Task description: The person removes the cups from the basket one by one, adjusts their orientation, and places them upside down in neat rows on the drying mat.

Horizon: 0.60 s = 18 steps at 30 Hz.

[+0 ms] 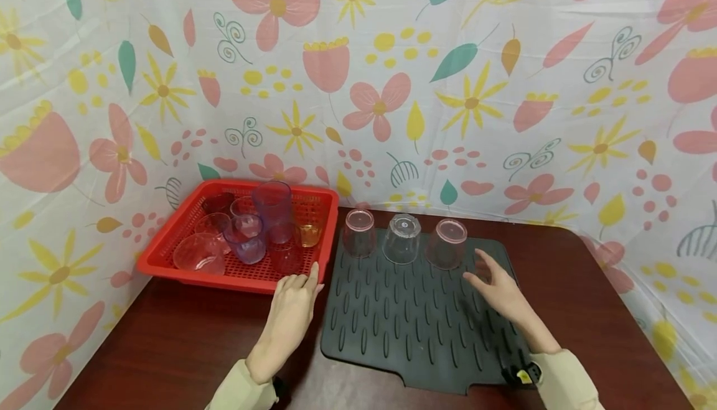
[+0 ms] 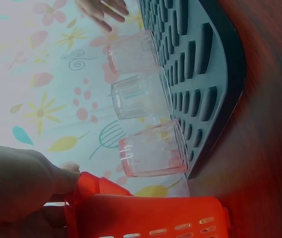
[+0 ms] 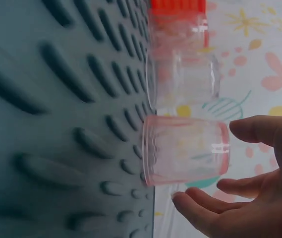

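Three clear cups stand upside down in a row along the back of a dark grey ridged mat: a pinkish left cup [image 1: 359, 236], a faceted colourless middle cup [image 1: 401, 240] and a pinkish right cup [image 1: 446, 245]. My right hand [image 1: 495, 288] is beside the right cup, thumb and fingers spread. In the right wrist view, its fingertips [image 3: 188, 198] are close around the base of that cup [image 3: 185, 148], nothing gripped. My left hand [image 1: 294, 304] holds the front right corner of the red basket [image 1: 241, 280], fingers and thumb at its rim [image 2: 88, 191].
Inside the basket are several cups, including a tall purple cup [image 1: 272, 201], a short purple cup [image 1: 246, 242], a red cup [image 1: 285, 254] and an amber cup [image 1: 310, 234]. The drying mat [image 1: 392, 316] lies on a brown table [image 1: 594, 310]. A floral curtain [image 1: 392, 55] hangs behind.
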{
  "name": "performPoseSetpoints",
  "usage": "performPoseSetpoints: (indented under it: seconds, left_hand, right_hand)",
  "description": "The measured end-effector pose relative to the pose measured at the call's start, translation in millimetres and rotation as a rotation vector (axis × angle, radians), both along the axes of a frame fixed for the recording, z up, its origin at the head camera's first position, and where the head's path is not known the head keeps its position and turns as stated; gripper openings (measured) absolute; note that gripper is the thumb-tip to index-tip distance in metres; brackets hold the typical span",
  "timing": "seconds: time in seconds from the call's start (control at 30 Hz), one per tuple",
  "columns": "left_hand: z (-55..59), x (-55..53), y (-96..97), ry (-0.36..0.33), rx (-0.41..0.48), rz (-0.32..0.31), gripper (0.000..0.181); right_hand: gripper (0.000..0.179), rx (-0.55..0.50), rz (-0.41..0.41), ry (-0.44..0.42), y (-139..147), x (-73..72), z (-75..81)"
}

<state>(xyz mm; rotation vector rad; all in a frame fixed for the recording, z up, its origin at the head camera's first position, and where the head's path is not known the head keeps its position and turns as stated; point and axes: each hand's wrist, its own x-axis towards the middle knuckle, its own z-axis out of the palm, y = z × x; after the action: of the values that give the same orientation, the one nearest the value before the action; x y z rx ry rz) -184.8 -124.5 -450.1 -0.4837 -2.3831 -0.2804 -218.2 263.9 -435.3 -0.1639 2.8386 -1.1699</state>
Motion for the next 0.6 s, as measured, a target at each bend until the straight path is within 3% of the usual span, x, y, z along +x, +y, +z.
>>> performPoseSetpoints:
  seconds: [0.2, 0.53, 0.6]
  left_hand:
    - [0.5, -0.8, -0.4, -0.003, 0.003, -0.004, 0.037]
    - [1.3, -0.3, -1.1, -0.027, 0.0, -0.011, 0.038]
    - [1.9, -0.8, -1.1, -0.023, 0.001, -0.012, 0.038]
  right_hand:
    - [0.069, 0.029, 0.054, -0.03, -9, 27.9, -8.9]
    - [0.068, 0.175, 0.142, -0.091, -26, 72.5, -19.5]
    - [0.067, 0.208, 0.164, -0.069, -27, 80.7, -24.2]
